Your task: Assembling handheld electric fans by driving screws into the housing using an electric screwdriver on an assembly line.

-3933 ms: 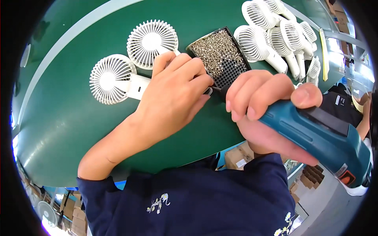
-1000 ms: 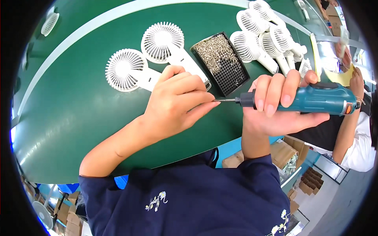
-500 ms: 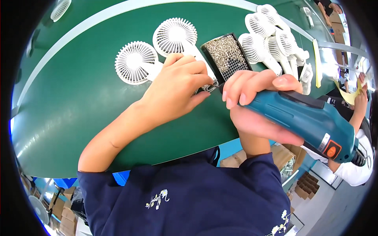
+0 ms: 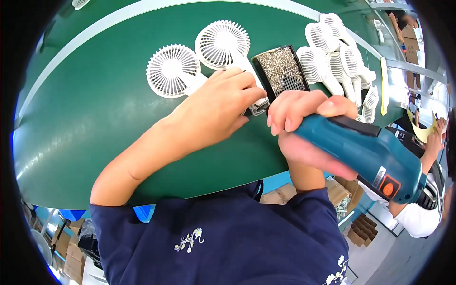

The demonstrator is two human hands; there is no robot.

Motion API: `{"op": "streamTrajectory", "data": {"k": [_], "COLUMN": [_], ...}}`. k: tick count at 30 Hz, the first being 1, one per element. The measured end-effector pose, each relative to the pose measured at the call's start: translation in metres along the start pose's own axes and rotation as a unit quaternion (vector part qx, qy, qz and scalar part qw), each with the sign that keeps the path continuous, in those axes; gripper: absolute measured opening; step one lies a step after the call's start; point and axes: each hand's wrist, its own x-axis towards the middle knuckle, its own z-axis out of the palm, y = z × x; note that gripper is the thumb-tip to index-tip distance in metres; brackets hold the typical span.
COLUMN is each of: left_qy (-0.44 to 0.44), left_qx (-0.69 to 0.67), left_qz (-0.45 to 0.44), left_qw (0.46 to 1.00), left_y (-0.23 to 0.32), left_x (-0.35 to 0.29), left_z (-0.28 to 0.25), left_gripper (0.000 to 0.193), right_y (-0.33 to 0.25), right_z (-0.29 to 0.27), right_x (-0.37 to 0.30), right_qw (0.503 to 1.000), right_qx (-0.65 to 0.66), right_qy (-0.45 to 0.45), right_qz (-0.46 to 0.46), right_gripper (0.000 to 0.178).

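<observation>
My right hand (image 4: 304, 118) is wrapped round a teal electric screwdriver (image 4: 365, 152) with a black switch strip, its front end pointing left. The thin tip meets the lower end of a white handheld fan's handle (image 4: 259, 107), or lies just over it; the exact contact is too small to tell. My left hand (image 4: 221, 104) has its fingers curled on that end, gripping the handle. This fan's round grille (image 4: 222, 43) lies farther off on the table. Beside it on the left is a second white fan (image 4: 173, 71), its handle running under my left hand.
A black tray (image 4: 259, 71) of small silvery screws lies just beyond my right hand. Several white fans (image 4: 332, 57) are piled at the far right of the green table (image 4: 95, 128). A co-worker's arm (image 4: 431, 147) holds yellow sheet material at the right.
The fans and screw tray appear slightly farther right in the picture, while the screwdriver sits slightly left and lower. Both hands keep their grips at the handle end.
</observation>
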Motion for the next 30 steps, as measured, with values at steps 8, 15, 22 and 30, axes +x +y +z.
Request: {"op": "streamTrajectory", "data": {"k": [8, 15, 22, 30], "left_qy": [-0.025, -0.032, -0.035, -0.047], "left_qx": [0.119, 0.186, 0.195, 0.188], "left_qz": [0.049, 0.014, 0.028, -0.002], "left_qw": [0.991, 0.982, 0.98, 0.981], "left_y": [0.01, 0.01, 0.014, 0.016], "left_x": [-0.013, -0.013, -0.005, -0.006], "left_z": [-0.037, -0.012, 0.001, 0.001], "left_gripper": [0.044, 0.044, 0.028, 0.044], "right_y": [-0.031, 0.015, 0.023, 0.021], "right_z": [-0.042, -0.072, -0.065, -0.066], "right_x": [0.02, 0.014, 0.016, 0.019], "right_qw": [0.988, 0.983, 0.971, 0.972], "right_qx": [-0.057, -0.073, -0.017, -0.04], "right_qy": [0.063, 0.154, 0.228, 0.222], "right_qz": [-0.128, -0.073, -0.068, -0.068], "right_gripper": [0.085, 0.098, 0.109, 0.108]}}
